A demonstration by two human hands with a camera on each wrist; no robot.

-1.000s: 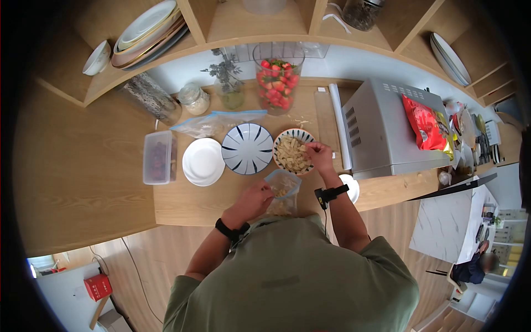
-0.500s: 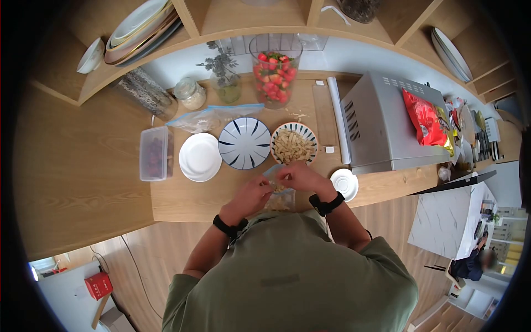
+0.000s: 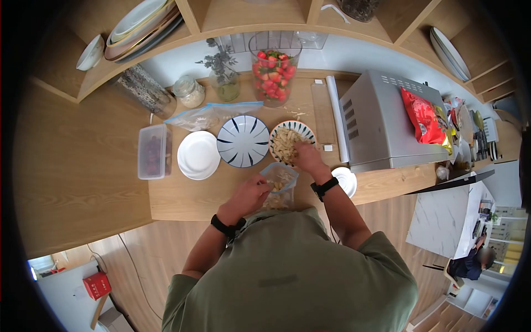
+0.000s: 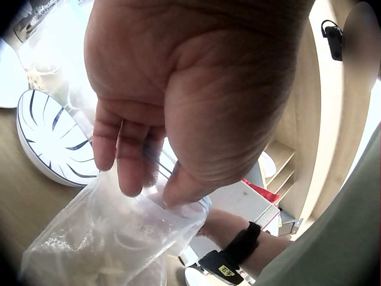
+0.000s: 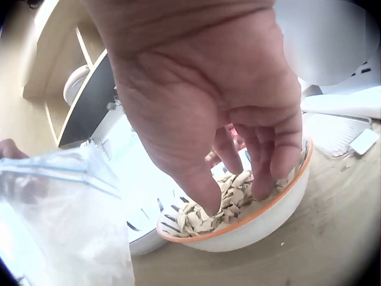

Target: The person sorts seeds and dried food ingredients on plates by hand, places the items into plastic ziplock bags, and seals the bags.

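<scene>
A clear zip bag (image 3: 281, 178) with pale pieces inside hangs at the counter's front edge, its mouth spread. My left hand (image 3: 249, 195) pinches the bag's rim between thumb and fingers; the left wrist view shows that hand (image 4: 184, 95) above the bag (image 4: 113, 232). Right of the blue-striped plate (image 3: 243, 141) stands an orange-rimmed bowl (image 5: 256, 229) full of pale chopped pieces (image 3: 285, 145). My right hand (image 3: 311, 160) reaches into this bowl, and in the right wrist view the hand (image 5: 220, 101) has its fingers spread and bent down among the pieces, with none clearly held.
White plates (image 3: 199, 156) and a lidded container (image 3: 154, 152) lie to the left. Behind are a flat zip bag (image 3: 213, 115), a glass jar (image 3: 189, 92) and a tall vase of strawberries (image 3: 274, 77). A small saucer (image 3: 345, 182) and a silver oven (image 3: 387, 127) are on the right.
My right hand went from the bowl to the bag's mouth and is back at the bowl. The left hand has stayed on the bag, whose mouth now looks wider.
</scene>
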